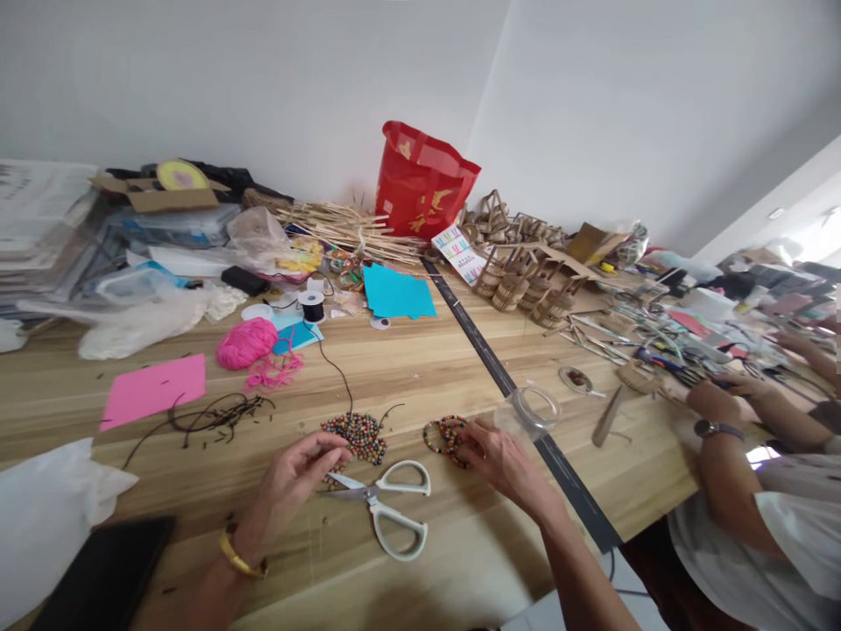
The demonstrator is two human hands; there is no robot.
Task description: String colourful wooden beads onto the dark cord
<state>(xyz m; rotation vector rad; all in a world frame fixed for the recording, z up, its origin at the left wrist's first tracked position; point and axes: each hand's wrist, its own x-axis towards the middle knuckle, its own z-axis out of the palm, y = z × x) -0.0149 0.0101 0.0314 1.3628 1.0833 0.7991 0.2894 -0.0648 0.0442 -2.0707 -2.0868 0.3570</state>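
My left hand is beside a pile of small multicoloured wooden beads, thumb and fingertips pinched together; anything between them is too small to make out. My right hand has its fingers closed at the edge of some beaded bracelets lying in a small heap. White-handled scissors lie spread between my hands, blade tips by my left fingertips. Black cord runs from a spool to the beads. A clear round container sits just beyond my right hand.
Pink yarn, a pink sheet and cut black cords are at left. Blue sheets, a red bag and small woven baskets stand farther back. A co-worker's hands work at right. A dark phone-like slab lies front left.
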